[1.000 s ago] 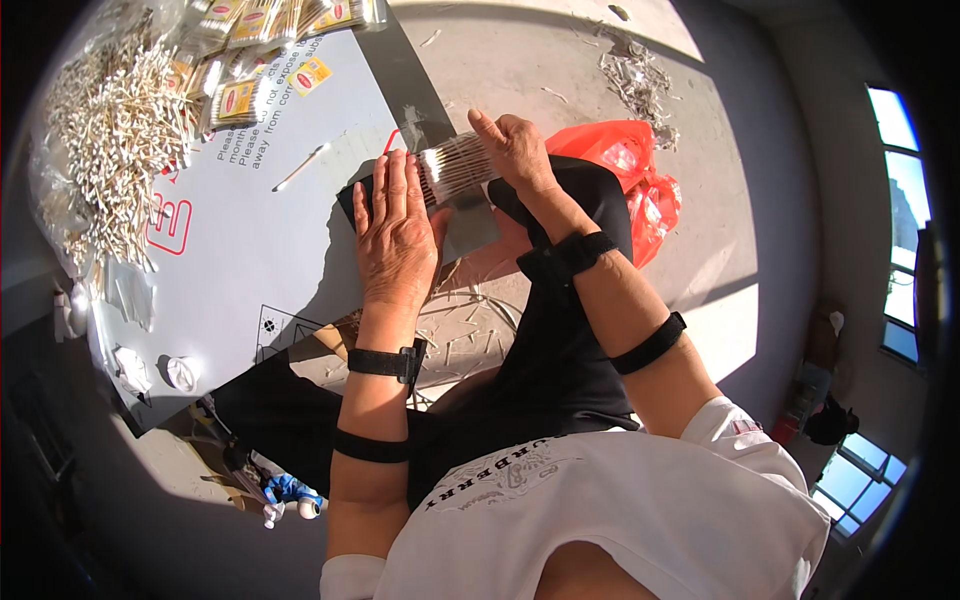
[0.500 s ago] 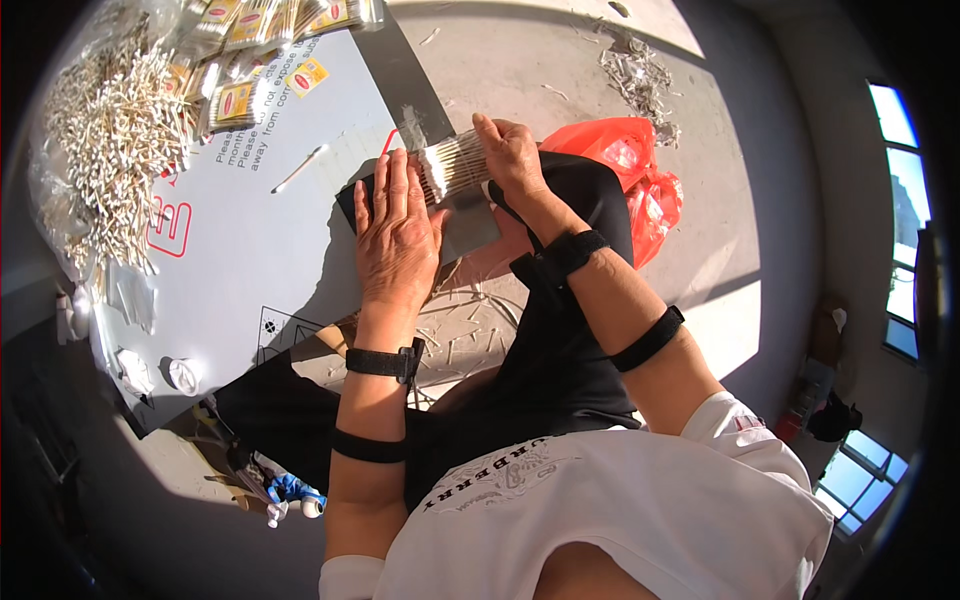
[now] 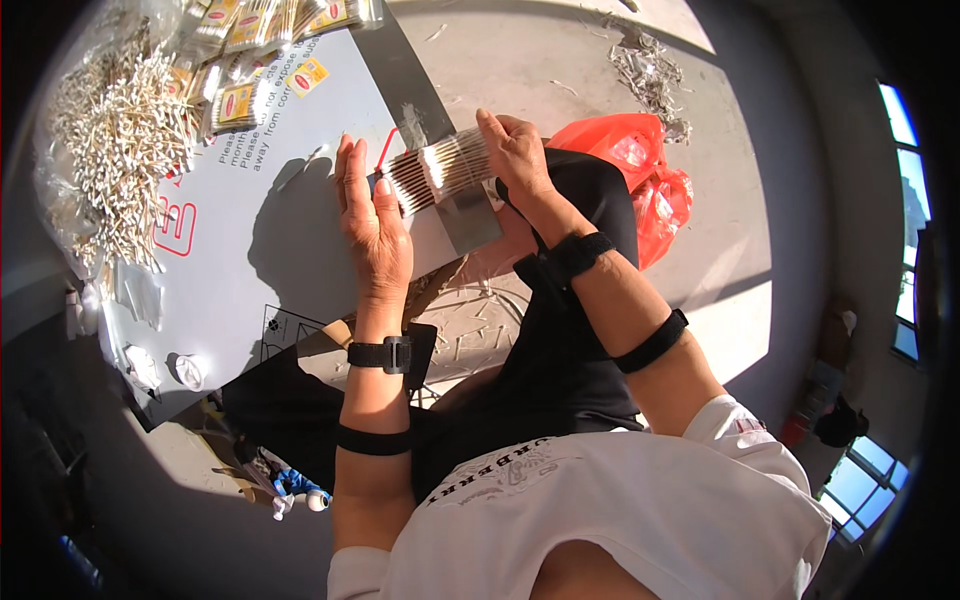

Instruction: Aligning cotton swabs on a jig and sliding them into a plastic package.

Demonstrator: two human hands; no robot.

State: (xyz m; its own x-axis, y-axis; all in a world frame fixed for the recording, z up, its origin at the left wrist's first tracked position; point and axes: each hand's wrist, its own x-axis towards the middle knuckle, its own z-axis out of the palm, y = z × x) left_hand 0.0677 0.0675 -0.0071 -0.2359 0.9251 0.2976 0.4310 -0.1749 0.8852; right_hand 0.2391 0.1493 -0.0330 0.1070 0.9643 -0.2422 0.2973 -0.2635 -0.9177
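Over the table's right edge, a clear plastic bag [image 3: 462, 162] lies with a flat row of cotton swabs [image 3: 412, 180] partly in it. The swabs' left ends stick out of the bag's mouth. My right hand [image 3: 518, 165] is closed on the bag's right end, thumb pointing away from me. Next to the swabs' left ends stands my left hand [image 3: 376, 235], raised on its side, fingers stretched out and thumb apart. Its thumb tip is at the lower left of the row; whether it touches the swabs I cannot tell.
A big heap of loose swabs [image 3: 120, 150] lies at the table's left, with filled packets [image 3: 237, 104] beside it. One yellow label [image 3: 307, 77] and a single swab [image 3: 318, 153] lie on the grey table [image 3: 300, 235]. Red plastic bags [image 3: 640, 150] rest right of my knee.
My left hand has lifted from lying flat over the swabs' left end and turned onto its side, moving slightly left. More of the swabs shows now. The right hand keeps its grip.
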